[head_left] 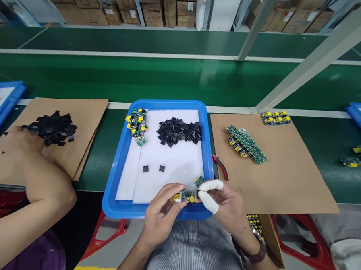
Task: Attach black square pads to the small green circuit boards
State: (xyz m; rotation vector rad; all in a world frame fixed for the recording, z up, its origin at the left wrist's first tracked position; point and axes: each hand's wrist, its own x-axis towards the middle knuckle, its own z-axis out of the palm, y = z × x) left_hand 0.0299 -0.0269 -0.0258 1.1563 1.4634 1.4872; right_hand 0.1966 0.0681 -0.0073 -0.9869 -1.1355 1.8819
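Over the front edge of a blue tray [113, 176], my left hand [164, 210] pinches a small circuit board [183, 196] with yellow parts between thumb and fingers. My right hand [222, 199], with white finger cots on thumb and forefinger, pinches a small black piece [198, 194] close to the board's right end. Whether the piece touches the board is hard to see. Another green circuit board [199, 181] lies at the tray's right side, just beyond my right fingertips. Two loose black squares [161, 168] and a heap of black pieces [179, 131] lie on white paper in the tray.
More boards [137, 124] sit at the tray's left side. Red-handled pliers [221, 167] lie right of it. Stacked circuit boards [246, 144] rest on cardboard [293, 181] at right. At left, a co-worker's hand [24, 143] touches a black heap [53, 128]. A metal post [305, 61] rises behind.
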